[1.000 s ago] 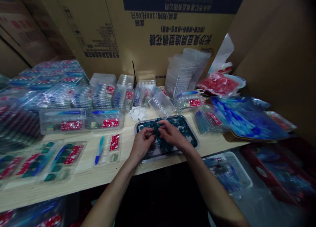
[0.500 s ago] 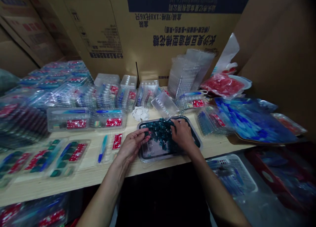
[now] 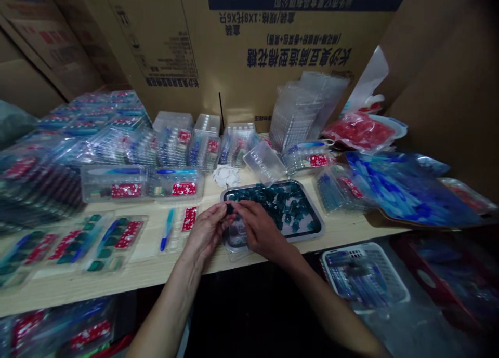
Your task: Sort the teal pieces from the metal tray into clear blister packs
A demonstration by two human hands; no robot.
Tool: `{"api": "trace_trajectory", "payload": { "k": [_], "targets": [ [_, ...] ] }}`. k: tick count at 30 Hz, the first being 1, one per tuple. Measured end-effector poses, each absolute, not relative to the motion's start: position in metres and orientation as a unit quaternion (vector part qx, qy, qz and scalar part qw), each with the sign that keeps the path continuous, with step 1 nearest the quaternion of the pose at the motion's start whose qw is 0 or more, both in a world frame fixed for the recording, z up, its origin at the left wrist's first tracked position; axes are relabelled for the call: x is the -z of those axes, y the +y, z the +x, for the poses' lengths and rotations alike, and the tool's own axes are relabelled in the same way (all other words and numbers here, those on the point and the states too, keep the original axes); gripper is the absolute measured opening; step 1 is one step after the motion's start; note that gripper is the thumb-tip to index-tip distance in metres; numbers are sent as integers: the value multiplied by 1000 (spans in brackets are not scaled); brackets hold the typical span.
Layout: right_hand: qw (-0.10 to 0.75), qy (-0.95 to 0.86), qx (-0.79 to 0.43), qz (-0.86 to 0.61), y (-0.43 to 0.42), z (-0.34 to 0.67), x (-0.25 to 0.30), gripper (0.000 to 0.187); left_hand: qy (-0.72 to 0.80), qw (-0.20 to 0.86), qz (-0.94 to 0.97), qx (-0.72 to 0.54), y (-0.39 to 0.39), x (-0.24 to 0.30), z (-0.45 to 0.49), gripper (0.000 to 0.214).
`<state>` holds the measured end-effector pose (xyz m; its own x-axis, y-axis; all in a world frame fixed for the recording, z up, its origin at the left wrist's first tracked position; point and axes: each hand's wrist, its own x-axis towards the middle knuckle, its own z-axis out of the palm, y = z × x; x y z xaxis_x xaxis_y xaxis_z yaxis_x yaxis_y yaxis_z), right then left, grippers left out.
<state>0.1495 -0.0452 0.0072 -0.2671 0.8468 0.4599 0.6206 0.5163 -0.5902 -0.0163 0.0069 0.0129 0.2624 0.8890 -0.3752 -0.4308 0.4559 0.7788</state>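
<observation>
A metal tray [image 3: 317, 228] of several small teal pieces [image 3: 284, 204] sits on the pale wooden table. Both hands meet at the tray's near left corner. My left hand [image 3: 206, 232] is curled, its fingertips pinching a small dark piece at the tray's edge. My right hand [image 3: 259, 230] lies beside it with fingers bent down over the tray; whatever it holds is hidden. To the left lies an open clear pack [image 3: 175, 230] with a blue pen and a red card.
Filled clear packs [image 3: 142, 184] stand in rows and stacks at left and behind. Empty clear trays [image 3: 296, 114] are stacked at the back, red bags [image 3: 358, 132] and blue pens [image 3: 393, 184] at right. A white basket [image 3: 364, 275] sits below the table edge. Cardboard boxes form the back wall.
My right hand has come from the tray's middle to its near left corner, joining the left hand. The teal pieces now lie spread toward the tray's far right.
</observation>
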Motion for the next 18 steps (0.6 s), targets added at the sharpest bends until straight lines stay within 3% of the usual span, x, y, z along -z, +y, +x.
{"api": "trace_trajectory", "payload": {
  "k": [5,13,15,18],
  "targets": [
    [289,-827,-72,-477,-41,148,-11,61,419,733,259,-470,11,-22,-15,16],
    [431,-751,-194,-461,-36,160,-22,52,443,645,426,-454,18,-30,-31,40],
    [399,-738,-181,-513,-46,157,-19,50,472,585,473,-459,26,-20,-38,41],
    [252,-781,-158,-550,-66,145,-13,41,512,448,585,-441,37,1,-44,29]
  ]
}}
